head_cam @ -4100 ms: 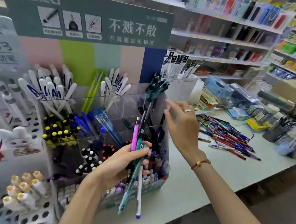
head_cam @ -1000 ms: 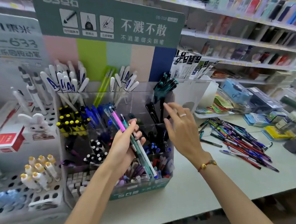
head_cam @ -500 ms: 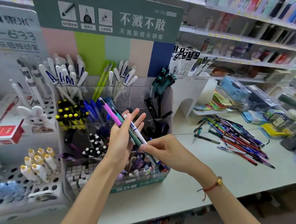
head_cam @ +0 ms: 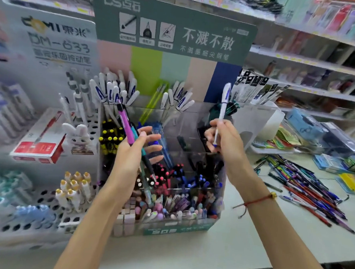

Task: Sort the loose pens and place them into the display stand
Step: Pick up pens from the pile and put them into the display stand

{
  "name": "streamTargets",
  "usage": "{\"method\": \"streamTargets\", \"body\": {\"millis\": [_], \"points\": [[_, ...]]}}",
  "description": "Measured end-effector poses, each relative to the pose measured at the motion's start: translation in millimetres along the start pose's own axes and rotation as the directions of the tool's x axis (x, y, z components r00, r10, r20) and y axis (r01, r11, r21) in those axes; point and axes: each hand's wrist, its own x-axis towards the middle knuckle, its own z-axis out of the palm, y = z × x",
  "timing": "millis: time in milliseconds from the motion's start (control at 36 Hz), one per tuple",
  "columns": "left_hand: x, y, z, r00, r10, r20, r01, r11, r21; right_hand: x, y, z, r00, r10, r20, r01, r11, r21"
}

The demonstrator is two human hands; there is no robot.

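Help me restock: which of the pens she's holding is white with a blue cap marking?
The white pen upright in her right hand; the left hand holds pink and teal ones.

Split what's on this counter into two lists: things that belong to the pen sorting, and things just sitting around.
Part of the job:
- white pen, held in the right hand
- pink pen and teal pens, held in the left hand
- display stand
- loose pens on the counter

Just lying about:
- rabbit figure
- red box
- shelves behind
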Motion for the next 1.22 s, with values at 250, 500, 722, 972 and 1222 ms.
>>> {"method": "streamTargets", "body": {"millis": [250,500,722,972,1222], "points": [[3.8,-4.2,-7.9,0.998,-0.055,0.02,0.055,0.998,0.0,46.5,-8.9,21.1,0.982,-0.161,-0.096,0.161,0.987,-0.008],[9.5,3.2,0.0,0.997,-0.071,0.031,0.072,0.997,-0.024,67.1,1.4,27.9,0.885,-0.455,-0.099,0.361,0.805,-0.472],[10.4,8.6,5.9,0.987,-0.118,0.105,0.13,0.985,-0.115,82.3,-6.6,36.2,0.834,-0.548,-0.064,0.423,0.71,-0.563],[1.5,9.9,5.2,0.915,-0.264,0.305,0.339,0.913,-0.225,90.3,-13.0,43.8,0.731,-0.679,0.067,0.491,0.455,-0.743],[-3.5,9.1,4.2,0.906,-0.291,0.306,0.358,0.915,-0.189,82.5,-6.5,50.2,0.727,-0.685,0.052,0.485,0.459,-0.744]]}}
